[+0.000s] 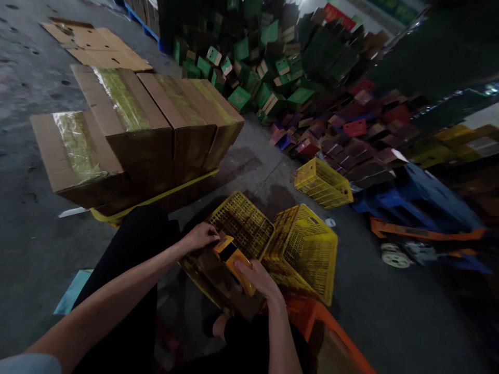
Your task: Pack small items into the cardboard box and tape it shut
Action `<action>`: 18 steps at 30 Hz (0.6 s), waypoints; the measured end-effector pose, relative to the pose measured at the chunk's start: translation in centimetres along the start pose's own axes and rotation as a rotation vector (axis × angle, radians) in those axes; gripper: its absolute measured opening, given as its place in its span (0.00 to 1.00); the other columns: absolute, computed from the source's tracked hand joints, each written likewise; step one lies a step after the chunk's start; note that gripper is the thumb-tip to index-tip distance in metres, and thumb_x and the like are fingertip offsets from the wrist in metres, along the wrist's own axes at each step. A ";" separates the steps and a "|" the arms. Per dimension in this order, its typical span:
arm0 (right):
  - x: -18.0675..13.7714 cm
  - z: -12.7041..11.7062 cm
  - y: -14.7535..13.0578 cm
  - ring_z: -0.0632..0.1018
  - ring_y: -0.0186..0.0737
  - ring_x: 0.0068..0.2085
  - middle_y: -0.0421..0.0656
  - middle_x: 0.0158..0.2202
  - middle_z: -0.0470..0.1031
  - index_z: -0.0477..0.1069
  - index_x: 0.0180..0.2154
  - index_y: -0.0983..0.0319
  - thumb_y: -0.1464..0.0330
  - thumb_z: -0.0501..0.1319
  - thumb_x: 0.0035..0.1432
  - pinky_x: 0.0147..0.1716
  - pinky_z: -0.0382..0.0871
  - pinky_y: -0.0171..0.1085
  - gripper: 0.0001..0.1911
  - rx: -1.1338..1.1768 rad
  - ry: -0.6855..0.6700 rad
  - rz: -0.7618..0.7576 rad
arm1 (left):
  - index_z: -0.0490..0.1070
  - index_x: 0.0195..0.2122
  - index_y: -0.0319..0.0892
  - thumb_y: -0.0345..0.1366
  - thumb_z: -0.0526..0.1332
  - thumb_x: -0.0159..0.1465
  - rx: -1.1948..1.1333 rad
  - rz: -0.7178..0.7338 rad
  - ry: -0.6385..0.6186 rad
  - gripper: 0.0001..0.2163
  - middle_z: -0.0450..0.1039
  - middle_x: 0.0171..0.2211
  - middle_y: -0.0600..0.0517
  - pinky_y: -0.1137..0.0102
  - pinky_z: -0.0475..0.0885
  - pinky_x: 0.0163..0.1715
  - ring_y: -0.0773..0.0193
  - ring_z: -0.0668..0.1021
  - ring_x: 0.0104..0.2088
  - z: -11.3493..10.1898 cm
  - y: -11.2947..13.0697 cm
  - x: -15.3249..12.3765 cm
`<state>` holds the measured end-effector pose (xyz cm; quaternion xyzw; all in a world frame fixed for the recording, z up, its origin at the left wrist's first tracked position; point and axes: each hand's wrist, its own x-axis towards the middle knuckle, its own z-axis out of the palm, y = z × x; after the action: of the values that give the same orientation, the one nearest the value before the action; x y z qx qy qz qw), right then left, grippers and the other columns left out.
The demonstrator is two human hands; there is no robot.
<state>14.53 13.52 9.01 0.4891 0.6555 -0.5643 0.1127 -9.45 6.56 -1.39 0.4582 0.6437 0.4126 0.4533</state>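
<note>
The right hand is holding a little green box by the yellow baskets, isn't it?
Not green. The head view shows the little box is yellow-orange. The right hand does hold it by the yellow baskets.

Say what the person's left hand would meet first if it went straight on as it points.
Probably the yellow box held in the right hand; the left hand seems to touch it.

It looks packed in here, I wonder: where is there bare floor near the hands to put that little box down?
Bare concrete lies between the cardboard boxes and the lone yellow crate, and right of the paired yellow crates toward the pallet jack. It is crowded where the right hand holds the yellow box and the left hand touches it.
</note>
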 end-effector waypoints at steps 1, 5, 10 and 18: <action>0.0 -0.1 0.2 0.74 0.36 0.23 0.40 0.22 0.75 0.74 0.30 0.64 0.48 0.62 0.56 0.20 0.64 0.30 0.24 -0.014 0.002 -0.005 | 0.80 0.32 0.40 0.40 0.63 0.56 -0.047 -0.027 0.004 0.10 0.82 0.33 0.50 0.72 0.72 0.38 0.59 0.81 0.36 -0.2 0.1 -0.1; -0.5 -0.9 1.3 0.75 0.39 0.25 0.41 0.24 0.76 0.76 0.31 0.64 0.48 0.62 0.56 0.23 0.67 0.32 0.24 -0.050 -0.002 -0.029 | 0.77 0.34 0.40 0.42 0.62 0.56 -0.226 -0.156 0.002 0.11 0.79 0.26 0.51 0.72 0.73 0.29 0.60 0.81 0.30 -1.4 0.2 -0.4; -1.1 -1.2 2.2 0.75 0.38 0.25 0.41 0.25 0.77 0.77 0.33 0.63 0.48 0.62 0.56 0.24 0.67 0.33 0.23 -0.025 0.001 -0.042 | 0.74 0.33 0.40 0.43 0.63 0.56 -0.297 -0.153 -0.032 0.12 0.79 0.26 0.51 0.72 0.74 0.28 0.60 0.82 0.29 -2.4 0.0 -0.7; -0.6 -0.8 1.4 0.75 0.39 0.26 0.42 0.24 0.77 0.75 0.27 0.63 0.48 0.60 0.58 0.23 0.66 0.32 0.25 -0.100 -0.036 -0.039 | 0.74 0.34 0.40 0.45 0.63 0.57 -0.211 -0.135 -0.010 0.13 0.79 0.26 0.51 0.72 0.72 0.27 0.60 0.81 0.28 -2.7 -0.9 -1.0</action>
<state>16.26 13.73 8.85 0.4596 0.6902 -0.5416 0.1380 -12.07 5.05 -1.32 0.3658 0.6238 0.4442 0.5289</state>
